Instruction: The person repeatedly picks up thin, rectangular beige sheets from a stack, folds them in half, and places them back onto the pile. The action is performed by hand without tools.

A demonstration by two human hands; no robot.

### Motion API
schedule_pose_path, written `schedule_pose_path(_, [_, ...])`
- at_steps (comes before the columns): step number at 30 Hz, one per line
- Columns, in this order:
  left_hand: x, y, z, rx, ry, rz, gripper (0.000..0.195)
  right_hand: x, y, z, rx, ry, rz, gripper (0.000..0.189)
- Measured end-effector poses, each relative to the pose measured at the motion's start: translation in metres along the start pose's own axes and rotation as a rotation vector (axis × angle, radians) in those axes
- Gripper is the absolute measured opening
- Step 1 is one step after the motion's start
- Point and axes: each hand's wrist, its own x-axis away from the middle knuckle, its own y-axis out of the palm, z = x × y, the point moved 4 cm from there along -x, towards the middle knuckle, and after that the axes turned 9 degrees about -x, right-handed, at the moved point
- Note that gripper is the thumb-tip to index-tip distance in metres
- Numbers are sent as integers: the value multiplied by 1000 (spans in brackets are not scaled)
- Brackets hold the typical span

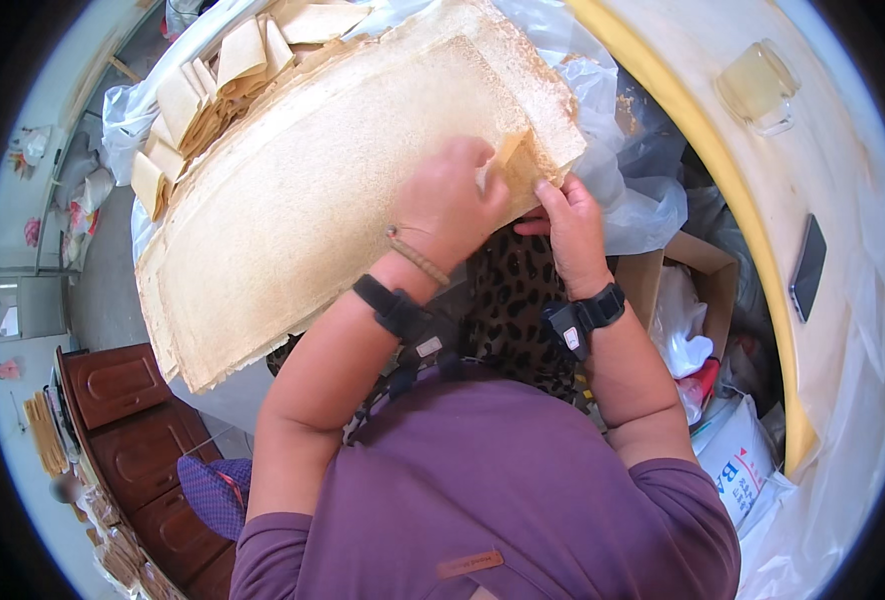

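Note:
A stack of large, thin, tan flatbread-like sheets with ragged edges lies before me. Near its right end my left hand is blurred, its fingers curled at a raised, folded flap of the top sheet; whether they grip it is unclear. My right hand pinches the sheet's near right corner between thumb and fingers. Folded tan pieces stand in a row along the stack's far left edge.
Clear plastic sheeting lies beneath and around the stack. On the right, a yellow-edged table holds a glass mug and a phone. A cardboard box with plastic bags is below, and wooden cabinets stand at left.

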Motion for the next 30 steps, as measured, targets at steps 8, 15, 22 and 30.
schedule_pose_path(8, [-7,-1,-50,677,-550,29,11,-5,-10,1,93,92,79,29])
schedule_pose_path(15, [-3,5,-61,407,-371,73,12,45,61,-85,809,-1036,22,22])
schedule_pose_path(22, [-14,-60,-70,348,-281,364,9,-32,87,-12,1216,-863,-88,24])
schedule_pose_path(30, [-3,-102,-62,39,-273,296,11,-36,136,-5,1418,-919,-208,19])
